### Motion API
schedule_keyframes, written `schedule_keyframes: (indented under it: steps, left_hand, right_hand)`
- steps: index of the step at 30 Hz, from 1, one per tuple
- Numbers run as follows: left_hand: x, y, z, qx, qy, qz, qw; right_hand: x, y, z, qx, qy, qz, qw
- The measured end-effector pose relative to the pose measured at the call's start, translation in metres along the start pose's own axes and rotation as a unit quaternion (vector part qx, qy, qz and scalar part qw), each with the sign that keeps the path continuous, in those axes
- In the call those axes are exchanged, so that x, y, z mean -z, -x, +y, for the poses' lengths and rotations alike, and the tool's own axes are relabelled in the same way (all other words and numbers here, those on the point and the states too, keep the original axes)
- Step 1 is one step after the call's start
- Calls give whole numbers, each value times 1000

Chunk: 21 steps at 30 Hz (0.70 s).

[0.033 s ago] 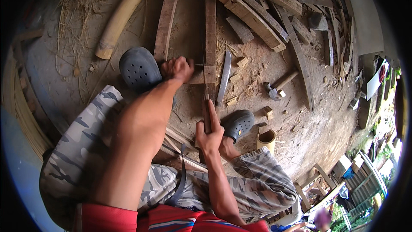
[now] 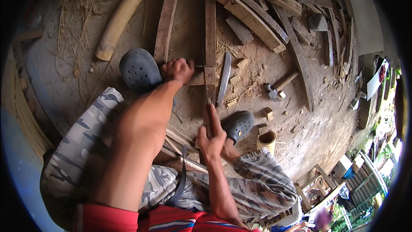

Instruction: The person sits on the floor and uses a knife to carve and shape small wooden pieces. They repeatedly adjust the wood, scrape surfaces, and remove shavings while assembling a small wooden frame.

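My left hand [image 2: 178,70] is closed at the end of a short wooden crosspiece [image 2: 199,77], its knuckles up. This crosspiece meets a long wooden beam [image 2: 210,25] that runs away from me. My right hand [image 2: 212,141] grips the wooden handle [image 2: 209,122] of what looks like a handsaw, index finger stretched along it. The saw's thin blade shows nearly edge-on, as a dark line beside the beam at the joint. Just right of the beam lies a machete-like curved blade [image 2: 224,79] on the ground.
My clogs [image 2: 139,69] stand either side of the work. A claw hammer [image 2: 281,87] and wood offcuts lie to the right, near a bamboo tube [image 2: 266,137]. Planks [image 2: 253,19] are piled at far right, a bamboo pole [image 2: 124,17] far left. Another person [image 2: 322,219] shows at lower right.
My right hand and the saw handle have slid slightly toward me along the beam. My left hand stays on the crosspiece.
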State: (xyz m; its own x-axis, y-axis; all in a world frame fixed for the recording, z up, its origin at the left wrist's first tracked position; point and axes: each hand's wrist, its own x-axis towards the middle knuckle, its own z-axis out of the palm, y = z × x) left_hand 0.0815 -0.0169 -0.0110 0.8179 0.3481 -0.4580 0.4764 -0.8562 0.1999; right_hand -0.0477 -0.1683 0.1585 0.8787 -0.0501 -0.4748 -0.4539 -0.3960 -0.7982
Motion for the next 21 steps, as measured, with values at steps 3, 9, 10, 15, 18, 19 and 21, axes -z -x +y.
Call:
schedule_keyframes:
  steps: [3, 9, 10, 15, 18, 19, 21]
  left_hand:
    - [-1, 2, -2, 8, -2, -21, 1000]
    - [-1, -7, -2, 9, 6, -24, 1000]
    - [0, -7, -3, 10, 8, -33, 999]
    - [6, -2, 2, 41, -11, -61, 997]
    - [6, -5, 2, 34, -21, -39, 998]
    - [5, -6, 3, 28, -28, -32, 999]
    - [1, -8, 0, 17, -33, -41, 998]
  right_hand:
    - [20, 53, -5, 121, -6, 35, 992]
    - [-3, 4, 51, 72, 11, 19, 997]
    - [-9, -10, 56, 24, -32, 6, 999]
    - [31, 79, 31, 47, 36, 0, 998]
    - [41, 82, 28, 39, -7, 9, 999]
    - [34, 58, 37, 38, 37, 4, 999]
    - [1, 7, 54, 22, -25, 2, 999]
